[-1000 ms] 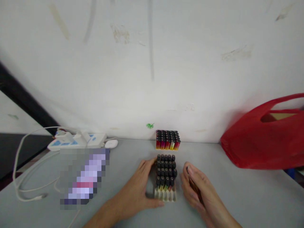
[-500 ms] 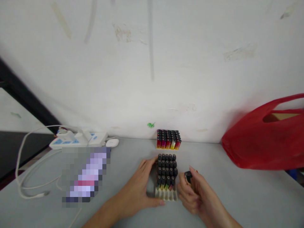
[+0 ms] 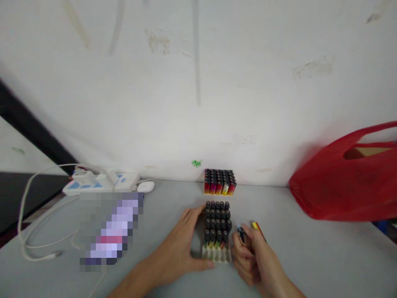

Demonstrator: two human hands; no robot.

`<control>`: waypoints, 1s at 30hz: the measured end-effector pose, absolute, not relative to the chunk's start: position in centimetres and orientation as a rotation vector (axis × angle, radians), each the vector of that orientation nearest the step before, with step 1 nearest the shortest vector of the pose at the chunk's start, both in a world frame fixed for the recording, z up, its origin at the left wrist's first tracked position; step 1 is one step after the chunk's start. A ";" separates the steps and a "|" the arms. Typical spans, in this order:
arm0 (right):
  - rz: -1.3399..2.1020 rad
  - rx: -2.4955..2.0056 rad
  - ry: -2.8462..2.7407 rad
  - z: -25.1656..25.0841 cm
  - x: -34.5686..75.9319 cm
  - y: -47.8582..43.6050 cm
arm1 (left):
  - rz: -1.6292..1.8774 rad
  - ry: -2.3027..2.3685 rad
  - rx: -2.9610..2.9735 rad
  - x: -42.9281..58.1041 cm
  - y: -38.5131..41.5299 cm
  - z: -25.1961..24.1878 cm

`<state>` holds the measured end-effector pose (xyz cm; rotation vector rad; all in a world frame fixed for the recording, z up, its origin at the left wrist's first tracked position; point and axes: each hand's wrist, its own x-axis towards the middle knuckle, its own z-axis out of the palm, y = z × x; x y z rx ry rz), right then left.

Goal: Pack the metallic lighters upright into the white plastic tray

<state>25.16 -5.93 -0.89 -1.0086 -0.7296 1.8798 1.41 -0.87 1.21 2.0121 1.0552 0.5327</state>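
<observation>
A pale tray holds several black-topped lighters standing in rows, and its front row of slots has none. My left hand grips the tray from the left, thumb at the front edge and fingers by the back corner. Right of the tray, my right hand is closed around a lighter with a dark top; a faint bluish glow shows near that top. Beyond my right thumb a yellow and red lighter sticks out, its lower part hidden by the hand.
Against the wall stands a second block of lighters. A red bag lies at the right. At the left are a white power strip, a white charger, loose cables and a blurred phone-like object on the grey table.
My right hand has turned, and the dark lighter top has shifted left and down. The yellow and red lighter has come into view behind the thumb. My left hand has stayed on the tray.
</observation>
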 end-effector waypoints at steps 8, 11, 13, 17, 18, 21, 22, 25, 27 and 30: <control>1.866 -0.982 -0.614 -1.7 24.4 -5.5 | 0.523 1.055 2.017 1.4 -0.9 1.1; 1.914 -0.964 -0.625 -0.7 24.7 -5.6 | 0.515 1.059 2.023 1.3 -0.9 1.1; 1.917 -0.955 -0.656 0.2 25.0 -5.7 | 0.513 1.062 2.024 1.3 -0.9 1.1; 1.896 -0.935 -0.686 1.2 25.2 -6.0 | 0.505 1.071 2.026 1.4 -0.8 1.1; 1.899 -0.934 -0.688 1.3 25.2 -6.0 | 0.503 1.072 2.029 1.4 -0.8 1.0; 1.891 -0.933 -0.712 0.9 25.2 -5.9 | 0.507 1.066 2.048 1.3 -0.9 0.9; 1.882 -0.933 -0.720 0.7 25.3 -5.9 | 0.510 1.064 2.052 1.3 -0.9 0.8; 1.893 -0.935 -0.719 0.3 25.3 -5.8 | 0.517 1.060 2.053 1.3 -0.9 0.8; 1.916 -0.950 -0.707 0.1 25.4 -5.8 | 0.517 1.057 2.046 1.3 -0.9 0.9; 1.886 -0.979 -0.706 0.3 25.4 -5.9 | 0.518 1.056 2.033 1.3 -0.9 1.0</control>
